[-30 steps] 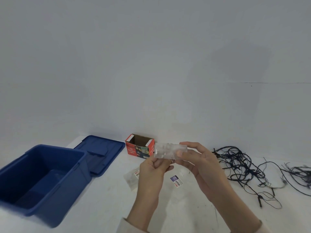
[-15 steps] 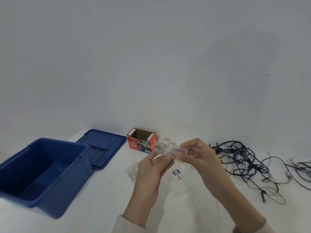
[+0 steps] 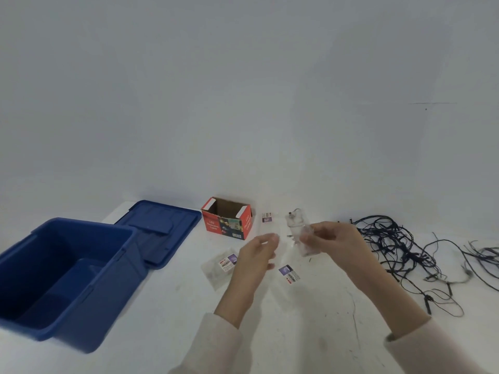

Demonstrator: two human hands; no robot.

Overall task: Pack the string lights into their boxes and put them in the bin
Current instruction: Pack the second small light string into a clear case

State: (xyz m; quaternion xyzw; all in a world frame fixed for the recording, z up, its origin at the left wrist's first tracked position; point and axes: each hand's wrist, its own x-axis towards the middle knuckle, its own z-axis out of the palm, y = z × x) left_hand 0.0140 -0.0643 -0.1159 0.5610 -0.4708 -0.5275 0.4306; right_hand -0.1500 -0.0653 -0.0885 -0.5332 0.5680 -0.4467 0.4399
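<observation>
My right hand (image 3: 334, 242) pinches a clear plastic packet of string lights (image 3: 298, 233) and holds it roughly upright above the white table. My left hand (image 3: 256, 255) hovers just left of the packet with relaxed fingers and holds nothing. An open red cardboard box (image 3: 229, 224) labelled LED lights stands behind the hands. The empty blue bin (image 3: 62, 276) sits at the left. A tangle of dark string lights (image 3: 399, 247) spreads over the table to the right.
The blue bin lid (image 3: 159, 230) lies flat between bin and box. Clear packets with labels lie on the table: one (image 3: 221, 265) left of my left hand, one (image 3: 290, 273) below the hands, one (image 3: 267, 217) behind. More dark wire (image 3: 483, 255) trails off at the right edge.
My left hand has let go of the clear packet and drawn away to the left. My right hand has turned the packet from lying across to standing upright.
</observation>
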